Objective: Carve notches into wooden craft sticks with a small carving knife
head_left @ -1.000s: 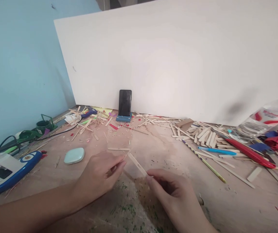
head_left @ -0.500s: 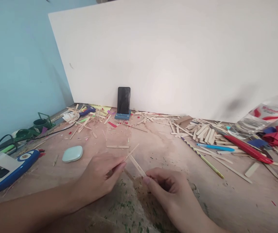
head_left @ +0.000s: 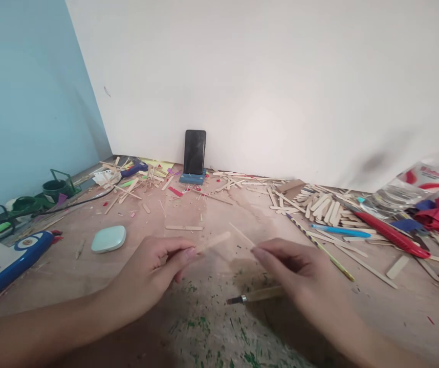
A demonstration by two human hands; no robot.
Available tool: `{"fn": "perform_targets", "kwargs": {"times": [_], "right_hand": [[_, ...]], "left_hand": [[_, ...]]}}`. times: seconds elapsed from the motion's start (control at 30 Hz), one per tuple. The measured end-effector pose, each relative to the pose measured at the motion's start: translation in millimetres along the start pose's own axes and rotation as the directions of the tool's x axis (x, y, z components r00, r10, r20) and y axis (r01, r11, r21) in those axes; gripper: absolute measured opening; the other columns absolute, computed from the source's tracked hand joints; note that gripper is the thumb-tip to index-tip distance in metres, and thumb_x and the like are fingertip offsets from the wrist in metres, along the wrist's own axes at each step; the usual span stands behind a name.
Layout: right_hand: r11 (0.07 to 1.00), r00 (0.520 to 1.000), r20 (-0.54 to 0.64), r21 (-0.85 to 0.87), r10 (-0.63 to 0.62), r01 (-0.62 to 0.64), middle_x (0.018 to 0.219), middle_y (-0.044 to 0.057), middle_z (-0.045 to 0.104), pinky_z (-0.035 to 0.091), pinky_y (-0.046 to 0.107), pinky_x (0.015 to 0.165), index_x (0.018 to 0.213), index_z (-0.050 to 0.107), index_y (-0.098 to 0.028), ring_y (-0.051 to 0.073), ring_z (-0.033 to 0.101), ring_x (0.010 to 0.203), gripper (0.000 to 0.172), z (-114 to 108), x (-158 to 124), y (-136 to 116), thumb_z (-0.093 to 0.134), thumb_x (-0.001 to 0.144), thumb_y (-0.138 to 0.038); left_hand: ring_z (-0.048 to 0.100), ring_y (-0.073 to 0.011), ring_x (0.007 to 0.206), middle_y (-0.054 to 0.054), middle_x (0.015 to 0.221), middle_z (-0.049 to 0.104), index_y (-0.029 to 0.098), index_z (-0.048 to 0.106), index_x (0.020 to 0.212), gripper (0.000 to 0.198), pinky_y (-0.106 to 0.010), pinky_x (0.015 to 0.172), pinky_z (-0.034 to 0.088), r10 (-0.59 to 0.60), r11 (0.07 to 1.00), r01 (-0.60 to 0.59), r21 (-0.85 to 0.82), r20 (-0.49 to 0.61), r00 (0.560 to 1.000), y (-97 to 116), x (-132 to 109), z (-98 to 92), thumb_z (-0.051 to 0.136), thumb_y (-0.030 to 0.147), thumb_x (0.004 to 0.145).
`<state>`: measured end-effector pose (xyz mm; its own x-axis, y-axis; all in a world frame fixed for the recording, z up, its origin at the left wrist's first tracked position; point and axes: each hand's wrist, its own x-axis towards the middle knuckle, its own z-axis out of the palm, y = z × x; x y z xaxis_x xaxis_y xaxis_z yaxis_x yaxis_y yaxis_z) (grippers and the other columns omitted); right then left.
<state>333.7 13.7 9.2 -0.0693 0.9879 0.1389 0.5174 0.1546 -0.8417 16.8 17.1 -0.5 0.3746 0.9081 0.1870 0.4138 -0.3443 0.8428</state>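
My left hand (head_left: 168, 263) pinches a wooden popsicle stick (head_left: 215, 239), whose rounded end points up to the right. My right hand (head_left: 294, 268) pinches a second popsicle stick (head_left: 240, 233), seen nearly edge-on and pointing up to the left. The two sticks are apart, with their far ends close together above the table. Below my right hand lies a wood-handled tool (head_left: 261, 295) with a metal collar and a dark tip, its far end hidden by the hand. Another popsicle stick (head_left: 184, 228) lies flat beyond my hands.
A phone (head_left: 195, 152) leans in a blue stand at the back. A pale mint case (head_left: 108, 239) and a blue power strip (head_left: 20, 263) lie left. At right are piled sticks (head_left: 325, 209), a pencil (head_left: 321, 248), a blue pen (head_left: 340, 232), a red cutter (head_left: 392, 234) and a plastic bottle (head_left: 415, 184).
My hands have moved apart, the right one to the right and up, separating the two sticks. The wood-handled tool now shows beneath my right hand. The view has shifted slightly.
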Motion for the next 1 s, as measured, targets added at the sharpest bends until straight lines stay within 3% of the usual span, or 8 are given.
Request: {"fn": "perform_targets", "kwargs": {"times": [0.23, 0.3, 0.4, 0.5, 0.6, 0.8, 0.9, 1.0], "right_hand": [[0.943, 0.991, -0.016, -0.311, -0.129, 0.118, 0.09, 0.007, 0.089, 0.051, 0.039, 0.059, 0.133, 0.104, -0.027, 0.02, 0.059, 0.058, 0.053, -41, 5, 30, 0.081, 0.112, -0.069], [0.914, 0.98, 0.043, -0.354, -0.196, 0.199, 0.113, 0.01, 0.095, 0.054, 0.039, 0.062, 0.128, 0.105, -0.031, 0.022, 0.072, 0.071, 0.042, -44, -5, 27, 0.08, 0.116, -0.063], [0.864, 0.944, 0.113, -0.382, -0.309, 0.328, 0.134, 0.012, 0.095, 0.07, 0.042, 0.085, 0.131, 0.104, -0.035, 0.03, 0.089, 0.108, 0.03, -45, -20, 20, 0.081, 0.121, -0.051], [0.817, 0.902, 0.19, -0.384, -0.386, 0.431, 0.138, 0.01, 0.095, 0.075, 0.048, 0.107, 0.135, 0.102, -0.037, 0.033, 0.09, 0.127, 0.024, -44, -29, 17, 0.084, 0.119, -0.043], [0.797, 0.873, 0.266, -0.362, -0.408, 0.483, 0.135, 0.009, 0.097, 0.076, 0.046, 0.107, 0.124, 0.102, -0.037, 0.032, 0.09, 0.127, 0.021, -39, -32, 17, 0.081, 0.12, -0.037], [0.868, 0.928, 0.242, -0.347, -0.283, 0.356, 0.114, 0.009, 0.095, 0.075, 0.041, 0.088, 0.107, 0.095, -0.032, 0.029, 0.091, 0.1, 0.034, -43, -34, 14, 0.072, 0.126, -0.046], [0.912, 0.972, 0.167, -0.349, -0.166, 0.216, 0.104, 0.008, 0.094, 0.062, 0.036, 0.063, 0.114, 0.093, -0.031, 0.025, 0.085, 0.079, 0.034, -51, -39, 4, 0.074, 0.125, -0.058], [0.968, 0.991, 0.124, -0.237, -0.052, 0.081, 0.092, 0.004, 0.089, 0.058, 0.034, 0.055, 0.135, 0.089, -0.031, 0.02, 0.075, 0.063, 0.041, -54, -44, -16, 0.078, 0.121, -0.068]], "left_hand": [[0.055, -0.0151, 0.059, 0.003, 0.062, 0.058, 0.026, 0.074, 0.076, 0.057, -0.027, 0.057, 0.037, -0.106, 0.982, 0.132, -0.138, 0.18, 0.978, 13, -16, 6.9, 0.066, 0.062, 0.12], [0.055, -0.0159, 0.059, 0.003, 0.063, 0.058, 0.027, 0.081, 0.081, 0.054, -0.027, 0.056, 0.037, -0.117, 0.978, 0.151, -0.146, 0.218, 0.969, 17, -19, 5.7, 0.066, 0.062, 0.119], [0.054, -0.0156, 0.059, 0.003, 0.064, 0.057, 0.027, 0.087, 0.087, 0.049, -0.027, 0.056, 0.037, -0.114, 0.98, 0.151, -0.132, 0.253, 0.961, 22, -20, 1.8, 0.066, 0.059, 0.118], [0.055, -0.0151, 0.059, 0.003, 0.065, 0.058, 0.027, 0.086, 0.087, 0.051, -0.027, 0.056, 0.038, -0.106, 0.984, 0.141, -0.114, 0.266, 0.958, 23, -20, -0.2, 0.064, 0.06, 0.119], [0.056, -0.0149, 0.058, 0.004, 0.064, 0.059, 0.027, 0.083, 0.085, 0.051, -0.028, 0.056, 0.039, -0.092, 0.989, 0.118, -0.083, 0.269, 0.959, 23, -22, 0.4, 0.063, 0.059, 0.12], [0.07, -0.0126, 0.074, 0.004, 0.092, 0.081, 0.028, 0.078, 0.08, 0.043, -0.026, 0.072, 0.052, 0.06, 0.998, -0.061, -0.005, 0.26, 0.964, 23, -26, 5.6, 0.064, 0.038, 0.119], [0.074, -0.0136, 0.079, 0.005, 0.093, 0.082, 0.029, 0.084, 0.085, 0.04, -0.027, 0.075, 0.051, 0.121, 0.99, -0.138, 0.039, 0.292, 0.949, 15, -29, 11.9, 0.067, 0.031, 0.121], [0.083, -0.0171, 0.096, 0.006, 0.103, 0.088, 0.035, 0.095, 0.107, 0.032, -0.028, 0.087, 0.057, 0.157, 0.979, -0.189, 0.078, 0.303, 0.94, 3, -32, 17.7, 0.069, 0.03, 0.125]]}}
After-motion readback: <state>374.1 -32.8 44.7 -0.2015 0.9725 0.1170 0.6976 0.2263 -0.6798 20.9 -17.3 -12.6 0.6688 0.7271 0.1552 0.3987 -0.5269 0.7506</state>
